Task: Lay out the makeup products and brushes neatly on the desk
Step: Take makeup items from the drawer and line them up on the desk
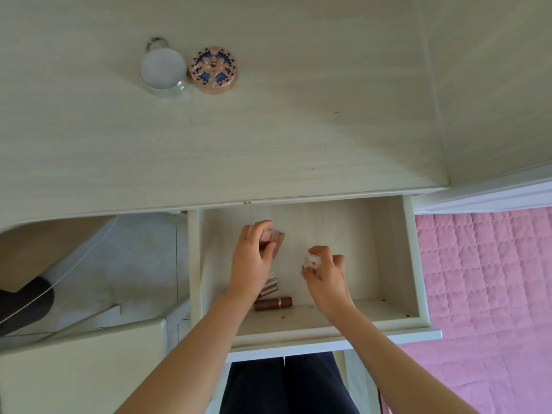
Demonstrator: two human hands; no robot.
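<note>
Fingers and thumb of the left hand (pixel 254 258) curl round a small pink box (pixel 274 242), gripping it by its sides inside an open drawer (pixel 413 264) below the desk (pixel 268 144). The right hand (pixel 327 274), just beside it and a little nearer the camera, has its fingers bent round a small pale, whitish item (pixel 311 261) held at the fingertips; the blur hides what kind of product it is. Both hands are over the drawer floor, apart from each other, with the bare forearms reaching in from the bottom edge of the frame.

Under the left wrist lie two slim tubes (pixel 270 286) with metallic ends, partly hidden by the hand. Just nearer the drawer's front wall, a brown lipstick (pixel 273 303) with a gold band lies on its side.

On the desk top, well away from the drawer, a round white-lidded jar (pixel 162 70) with a metal ring behind it stands touching or just beside a round pink compact (pixel 212 69) patterned in blue. Both sit toward the far left of the surface.

To the right of the drawer is a pink quilted cover (pixel 484 294). Dark trousers (pixel 286 386) show below the drawer front, and to the left pale floor (pixel 134 264) shows under the desk.
</note>
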